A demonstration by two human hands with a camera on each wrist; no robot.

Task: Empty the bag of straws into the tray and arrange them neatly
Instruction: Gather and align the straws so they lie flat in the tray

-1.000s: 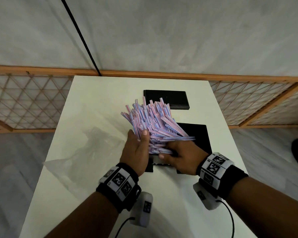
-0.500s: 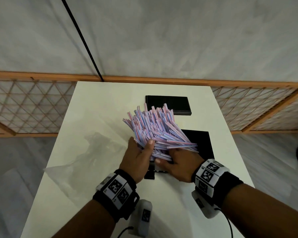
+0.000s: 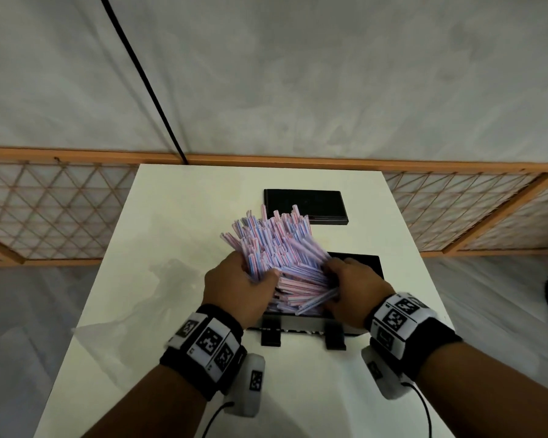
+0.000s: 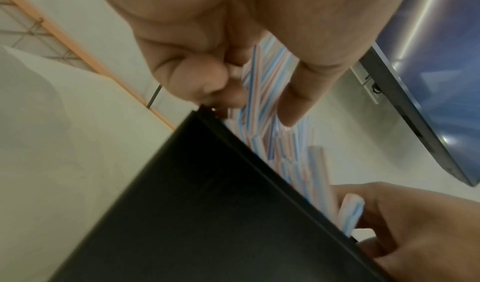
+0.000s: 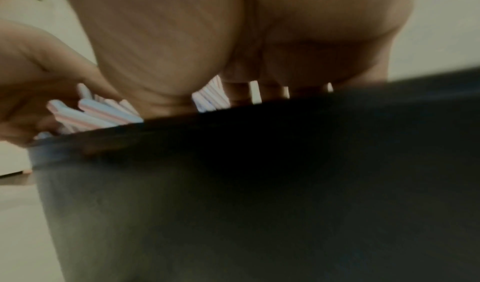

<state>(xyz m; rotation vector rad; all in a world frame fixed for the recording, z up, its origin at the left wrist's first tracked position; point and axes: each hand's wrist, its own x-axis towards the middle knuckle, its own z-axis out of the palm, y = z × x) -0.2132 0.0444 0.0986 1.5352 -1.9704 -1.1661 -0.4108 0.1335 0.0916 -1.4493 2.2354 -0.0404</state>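
A thick bundle of pink, blue and white striped straws (image 3: 277, 248) fans up and away from the black tray (image 3: 361, 262) at the table's middle. My left hand (image 3: 238, 284) grips the bundle's left side, thumb over the top; the straws (image 4: 262, 85) run between its thumb and fingers. On the bundle's right, my right hand (image 3: 350, 287) curls its fingers into the lower straws (image 5: 96, 114) just above the tray wall (image 5: 259, 183). The empty clear bag (image 3: 124, 298) lies flat on the table to the left.
A second black tray or lid (image 3: 306, 205) lies farther back on the white table (image 3: 187, 197). Two black clips (image 3: 271, 335) stick out of the near tray wall. A wooden lattice rail (image 3: 45, 210) runs behind the table; a black cable (image 3: 140, 77) crosses the wall.
Both hands moved apart along the bundle: the left slid up its left side, the right shifted to its right side. The straws now stand more gathered and upright.
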